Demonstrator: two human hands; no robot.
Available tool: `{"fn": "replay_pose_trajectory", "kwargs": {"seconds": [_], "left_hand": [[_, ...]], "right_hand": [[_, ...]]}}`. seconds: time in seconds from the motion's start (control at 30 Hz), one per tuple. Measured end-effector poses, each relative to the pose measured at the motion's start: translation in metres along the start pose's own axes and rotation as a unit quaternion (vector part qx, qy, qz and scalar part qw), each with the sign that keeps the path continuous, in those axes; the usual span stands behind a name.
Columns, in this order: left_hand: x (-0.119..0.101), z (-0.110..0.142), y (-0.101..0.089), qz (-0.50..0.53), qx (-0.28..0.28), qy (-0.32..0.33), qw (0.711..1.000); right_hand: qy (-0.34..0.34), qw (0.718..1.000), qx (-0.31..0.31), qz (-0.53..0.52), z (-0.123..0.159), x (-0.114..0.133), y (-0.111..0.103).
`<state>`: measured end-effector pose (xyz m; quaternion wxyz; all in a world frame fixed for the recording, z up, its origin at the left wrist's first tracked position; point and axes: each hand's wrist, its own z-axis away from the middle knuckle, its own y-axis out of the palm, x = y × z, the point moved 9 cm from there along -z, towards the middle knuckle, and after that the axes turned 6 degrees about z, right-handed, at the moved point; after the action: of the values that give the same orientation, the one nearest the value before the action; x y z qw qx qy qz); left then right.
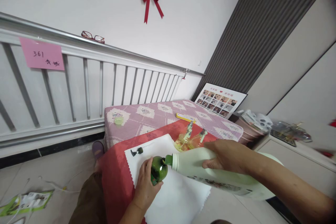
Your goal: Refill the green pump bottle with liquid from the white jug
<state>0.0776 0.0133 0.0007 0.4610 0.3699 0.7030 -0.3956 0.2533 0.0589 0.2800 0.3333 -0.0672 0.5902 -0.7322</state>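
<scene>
My left hand point(147, 183) is wrapped round a small dark green pump bottle point(159, 168), its cap off and its neck turned to the right. A large pale green detergent jug point(210, 173) lies tilted in my right hand point(225, 155), which grips it near the top. The jug's green spout point(168, 160) meets the small bottle's mouth; whether liquid is flowing I cannot make out. A black pump head point(137, 151) rests on the white cloth point(168, 196) beyond my left hand. Behind the jug stand two clear spray bottles point(187, 136) with yellowish liquid.
A red cloth point(115, 178) and a purple patterned cover point(139, 113) lie over the table. On it are a pale green cap point(118, 120) and a yellow-white box point(185, 117). A radiator point(86, 87) runs along the wall; a photo board point(220, 99) leans at the back right.
</scene>
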Motion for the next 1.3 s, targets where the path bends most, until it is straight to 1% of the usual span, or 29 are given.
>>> {"fn": "replay_pose_trajectory", "kwargs": {"seconds": [0.13,0.27,0.7,1.3], "left_hand": [[0.0007,0.0002,0.0006,-0.003,0.007,-0.003,1.000],[0.0008,0.0000,0.0013,-0.006,0.014,-0.011,1.000],[0.0000,-0.0001,0.0007,-0.005,0.003,-0.002,1.000],[0.0019,0.0000,0.0004,-0.009,0.006,-0.002,1.000]], "right_hand": [[-0.001,1.000,0.005,0.001,0.0009,0.0020,-0.0011],[-0.001,1.000,-0.005,0.000,0.0010,0.0021,-0.0033],[0.008,1.000,0.006,-0.001,0.0001,0.0045,-0.0062],[0.009,1.000,0.010,-0.003,0.0012,0.0039,-0.0059]]}}
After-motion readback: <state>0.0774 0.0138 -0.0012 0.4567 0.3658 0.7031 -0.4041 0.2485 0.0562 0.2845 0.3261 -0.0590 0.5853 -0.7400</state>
